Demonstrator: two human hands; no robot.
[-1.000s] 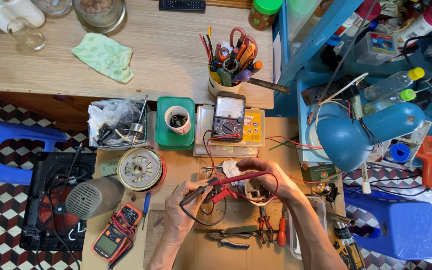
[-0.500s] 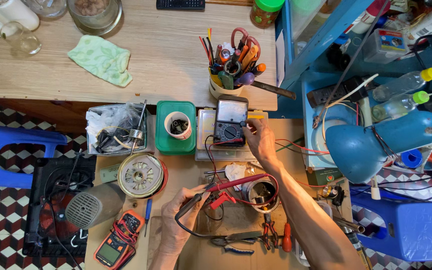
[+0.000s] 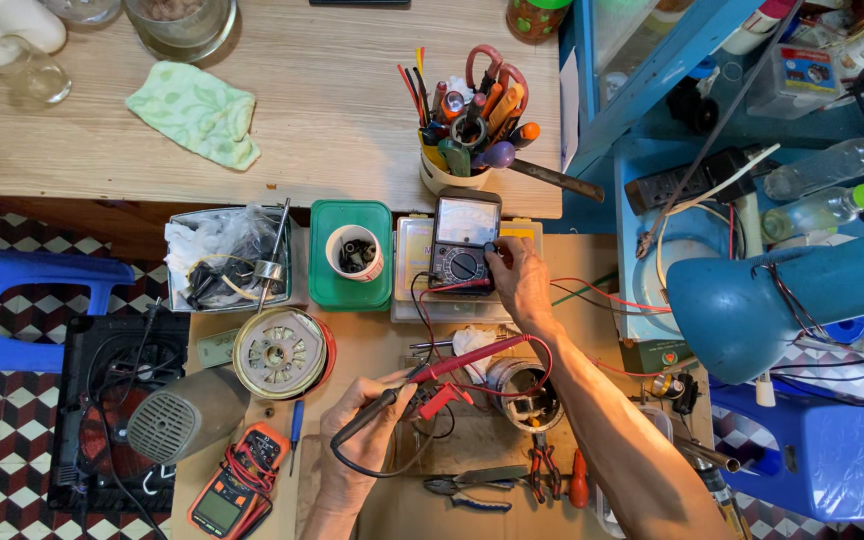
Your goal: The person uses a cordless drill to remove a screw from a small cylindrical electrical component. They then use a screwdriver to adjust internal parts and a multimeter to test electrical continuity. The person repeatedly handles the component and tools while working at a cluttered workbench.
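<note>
My left hand (image 3: 357,440) holds both test probes, the black probe (image 3: 372,412) and the red probe (image 3: 472,359), over the cardboard-covered bench. Their tips point toward a small round motor part (image 3: 524,392) with copper windings. My right hand (image 3: 518,277) rests at the right side of the black analog multimeter (image 3: 463,243), fingers by its dial. The meter lies on a clear plastic box (image 3: 412,300). Red and black leads run from the meter down to the probes.
A green box (image 3: 350,288) carries a white cup of small parts. A round fan motor (image 3: 280,352), an orange digital meter (image 3: 235,486), pliers (image 3: 477,482), a tool cup (image 3: 462,130), a blue lamp (image 3: 792,300) and blue stools surround the bench.
My right hand left the probes by the motor part and moved up to the multimeter's dial. My left hand now holds both probes.
</note>
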